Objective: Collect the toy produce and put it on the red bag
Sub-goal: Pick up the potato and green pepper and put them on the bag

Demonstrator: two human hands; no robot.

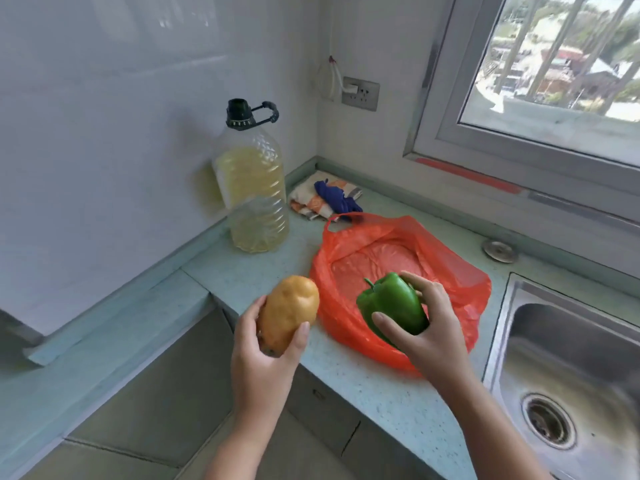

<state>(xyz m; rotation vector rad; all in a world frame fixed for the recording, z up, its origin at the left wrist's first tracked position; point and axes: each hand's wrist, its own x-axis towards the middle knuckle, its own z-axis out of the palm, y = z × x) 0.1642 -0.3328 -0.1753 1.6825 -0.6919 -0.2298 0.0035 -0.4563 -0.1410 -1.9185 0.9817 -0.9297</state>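
Observation:
A red plastic bag [388,258] lies spread flat on the pale green counter, with nothing resting on it. My left hand [261,362] grips a tan toy potato [289,310], held in the air just left of the bag's near edge. My right hand [429,327] holds a green toy bell pepper [391,303] above the front part of the bag, stem pointing left.
A large oil bottle [254,188] stands at the back left near the wall. A folded cloth with a blue glove [327,199] lies in the corner. A steel sink [568,375] sits to the right of the bag. The counter [242,271] steps down at the left.

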